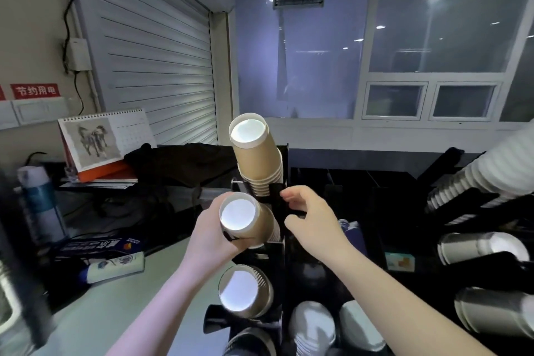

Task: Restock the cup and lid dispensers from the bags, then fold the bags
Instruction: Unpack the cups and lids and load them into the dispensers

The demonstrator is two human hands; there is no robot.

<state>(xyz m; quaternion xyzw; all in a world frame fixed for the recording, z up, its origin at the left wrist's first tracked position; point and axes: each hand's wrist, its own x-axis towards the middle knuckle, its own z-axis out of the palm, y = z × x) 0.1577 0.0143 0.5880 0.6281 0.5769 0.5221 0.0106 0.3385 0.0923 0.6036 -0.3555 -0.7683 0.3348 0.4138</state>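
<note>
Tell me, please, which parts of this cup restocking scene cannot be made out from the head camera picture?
- Second brown cup stack, head view: the left hand covers its underside, so that grip is partly unseen.
- Right hand: its fingertips meet the black dispenser rack; dark on dark hides what they pinch.
- White cup stack: cut off by the right edge.
- Lowest cups: cut off by the bottom edge and blurred.
- Bags: none identifiable.

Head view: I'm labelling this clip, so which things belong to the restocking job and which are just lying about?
Job:
- left hand gripping brown cup stack
- right hand on black dispenser rack
- upper brown cup stack
- white cup stack

Lying about:
- desk calendar
- spray can
- tube
- black cloth
</note>
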